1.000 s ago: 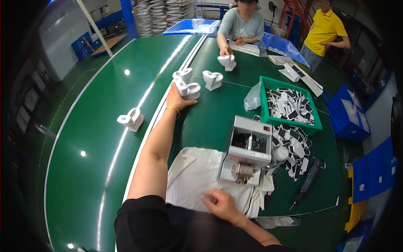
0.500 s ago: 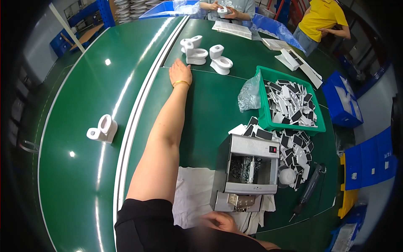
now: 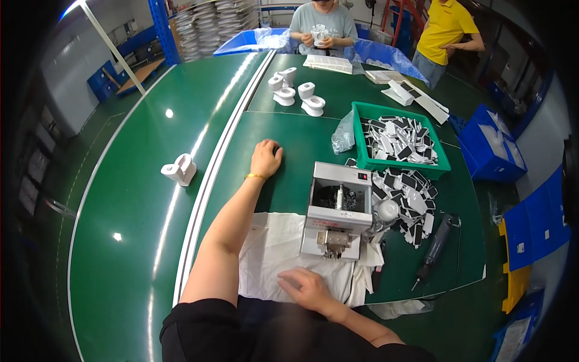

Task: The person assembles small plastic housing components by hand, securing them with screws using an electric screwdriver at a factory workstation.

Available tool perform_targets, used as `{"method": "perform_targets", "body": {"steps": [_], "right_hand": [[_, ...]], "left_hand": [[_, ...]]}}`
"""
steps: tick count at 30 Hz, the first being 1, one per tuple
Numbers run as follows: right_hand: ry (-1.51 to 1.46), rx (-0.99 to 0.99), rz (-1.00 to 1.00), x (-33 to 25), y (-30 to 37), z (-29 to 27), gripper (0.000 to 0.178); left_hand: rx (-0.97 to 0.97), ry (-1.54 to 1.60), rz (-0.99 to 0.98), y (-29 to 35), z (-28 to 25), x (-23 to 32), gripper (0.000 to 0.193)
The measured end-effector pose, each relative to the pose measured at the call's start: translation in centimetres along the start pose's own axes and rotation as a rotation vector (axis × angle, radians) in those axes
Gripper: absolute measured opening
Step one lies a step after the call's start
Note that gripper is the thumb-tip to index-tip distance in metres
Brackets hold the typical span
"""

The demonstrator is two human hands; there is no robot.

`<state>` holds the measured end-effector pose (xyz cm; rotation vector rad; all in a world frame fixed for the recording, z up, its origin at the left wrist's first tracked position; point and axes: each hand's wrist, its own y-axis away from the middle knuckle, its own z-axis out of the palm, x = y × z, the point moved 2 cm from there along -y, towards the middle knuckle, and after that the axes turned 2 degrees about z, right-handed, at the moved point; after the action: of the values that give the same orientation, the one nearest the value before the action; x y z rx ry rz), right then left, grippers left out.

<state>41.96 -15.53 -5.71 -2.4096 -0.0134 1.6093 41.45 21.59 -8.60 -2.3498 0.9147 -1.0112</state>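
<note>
We work at one long green table point(image 3: 301, 136) with two other people nearby: one co-worker point(image 3: 325, 27) in grey at the far end, and one person in yellow point(image 3: 445, 30) farther right. One white cloth point(image 3: 265, 247) lies before us. One green basket point(image 3: 386, 164) stands on the right, heaped with black-and-white pieces point(image 3: 403, 140) too many to count; more lie loose beside it. Nearer are one metal machine point(image 3: 338, 223) and one power screwdriver point(image 3: 435, 247). Our left hand point(image 3: 266, 159) is over the table, its fingers loosely bent and parted from the thumb; our right hand point(image 3: 306, 288) is over the cloth, slightly blurred, its fingers relaxed and apart.

We count five white toilet-shaped pieces point(image 3: 311, 101): three grouped beyond our left hand, one alone left of the white rail point(image 3: 212, 172), one in the co-worker's hands. They look smooth and glossy (squarish tank, rounded bowl).
</note>
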Motion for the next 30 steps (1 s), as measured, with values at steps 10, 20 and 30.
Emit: {"method": "perform_targets", "body": {"steps": [10,20,30], "right_hand": [[0.015,0.020,-0.075,0.2,0.6,0.6,0.017],[0.010,0.015,-0.018,1.0,0.6,0.7,0.015],[-0.147,-0.016,0.062,2.8,0.8,1.4,0.012]], "left_hand": [[-0.152,0.275,-0.266,5.9,-10.6,4.8,0.025],[-0.117,0.340,-0.260,16.1,-10.2,10.8,0.016],[0.025,0.247,-0.063,17.0,-9.9,10.3,0.013]]}}
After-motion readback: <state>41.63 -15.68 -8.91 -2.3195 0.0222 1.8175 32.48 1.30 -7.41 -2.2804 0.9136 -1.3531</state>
